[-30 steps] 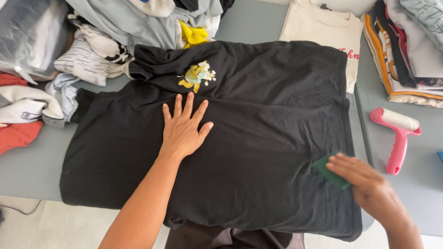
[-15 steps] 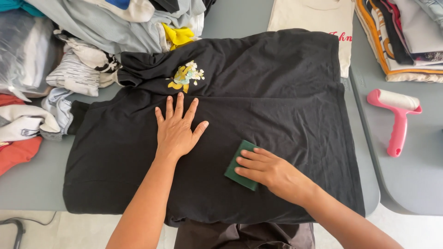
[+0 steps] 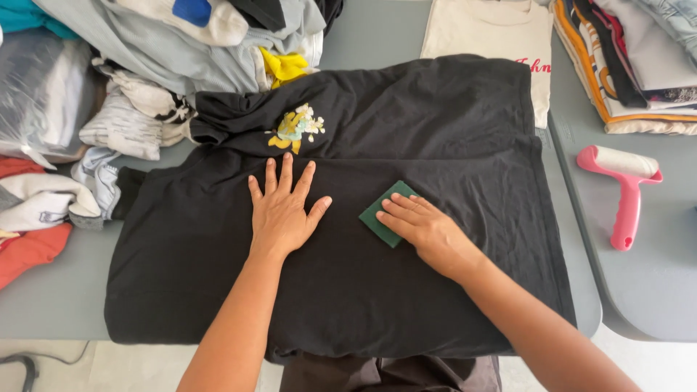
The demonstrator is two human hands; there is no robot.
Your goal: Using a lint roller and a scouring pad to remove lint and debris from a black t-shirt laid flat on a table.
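Note:
A black t-shirt (image 3: 406,131) with a small yellow and white flower print (image 3: 294,128) lies spread across a grey table (image 3: 43,305). My left hand (image 3: 282,209) rests flat on the shirt's middle, fingers spread. Just to its right, my right hand (image 3: 425,231) presses a small dark green pad (image 3: 383,213) onto the fabric, fingers laid flat over it. The pad's left half shows from under my fingertips.
A heap of loose clothes (image 3: 174,51) fills the back left. A cream t-shirt (image 3: 494,33) lies at the back, a folded stack of garments (image 3: 632,65) at the back right. A pink lint roller (image 3: 626,189) lies on a second grey surface at the right.
My right hand has slid the green pad from the shirt's lower right edge leftward and up towards the middle, close to my left hand. The left hand has stayed flat in place.

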